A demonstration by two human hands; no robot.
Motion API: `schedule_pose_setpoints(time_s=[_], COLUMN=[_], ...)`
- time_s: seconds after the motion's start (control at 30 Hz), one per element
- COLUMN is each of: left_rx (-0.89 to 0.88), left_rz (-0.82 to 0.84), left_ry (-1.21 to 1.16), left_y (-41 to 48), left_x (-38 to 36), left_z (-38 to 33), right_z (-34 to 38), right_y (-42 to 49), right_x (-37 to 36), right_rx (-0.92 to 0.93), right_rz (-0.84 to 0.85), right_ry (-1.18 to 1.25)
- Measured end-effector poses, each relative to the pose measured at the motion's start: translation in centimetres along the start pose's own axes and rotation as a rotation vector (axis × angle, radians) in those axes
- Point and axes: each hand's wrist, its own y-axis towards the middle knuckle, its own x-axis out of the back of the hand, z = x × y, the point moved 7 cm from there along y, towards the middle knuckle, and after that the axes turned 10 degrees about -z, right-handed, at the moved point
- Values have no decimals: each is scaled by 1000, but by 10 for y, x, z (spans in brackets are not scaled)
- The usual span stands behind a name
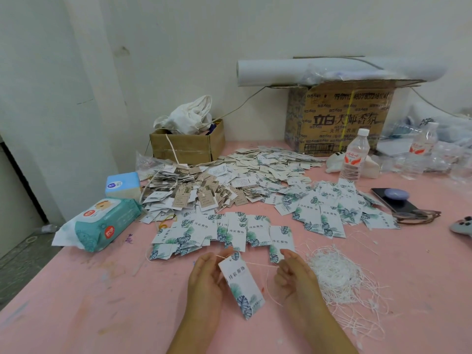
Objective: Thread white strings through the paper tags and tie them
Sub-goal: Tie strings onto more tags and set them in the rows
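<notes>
Pink table (76, 302): bore everything.
Heap of paper tags (255, 175): spread across the far middle.
Tangle of white strings (337, 277): lay just right of the right hand.
Held tag (241, 284): hung tilted between both hands.
Left hand (204, 277): pinched one string end beside the tag's top.
Right hand (293, 274): pinched the other end.
String (260, 263): ran taut through the tag's top.
Risk: a hard pull would likely tear the paper, and a slack pinch would let the string slide out unknotted.
</notes>
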Motion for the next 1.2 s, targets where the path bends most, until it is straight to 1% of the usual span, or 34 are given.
schedule_pose_setpoints(time_s=[0.1, 0.27, 0.5, 0.6, 0.7, 0.83, 0.93, 1.03, 1.2], left_rx=[-42, -64, -131, -195, -229, -254, -257, -272, -325], left_rz=[-13, 58, 51, 100, 157, 208, 253, 280, 312], left_ry=[29, 115, 213, 307, 400, 482, 495, 501, 524], left_y=[1, -4, -7, -10, -12, -13, -15, -15, -15], left_x=[2, -5, -4, -6, -10, -16, -20, -21, -24], left_z=[-1, 1, -1, -3, -2, 2, 4, 4, 2], right_z=[4, 6, 7, 5, 5, 10, 12, 11, 12], right_y=[0, -1, -1, -3, -6, -10, -15, -20, -19], right_x=[-4, -11, -9, -8, -9, -11, -15, -19, -19], right_rx=[4, 62, 39, 67, 141, 252, 331, 360, 392], right_rz=[42, 149, 131, 96, 86, 74, 99, 134, 97], right_ry=[107, 80, 107, -29, -240, -421, -507, -544, -593])
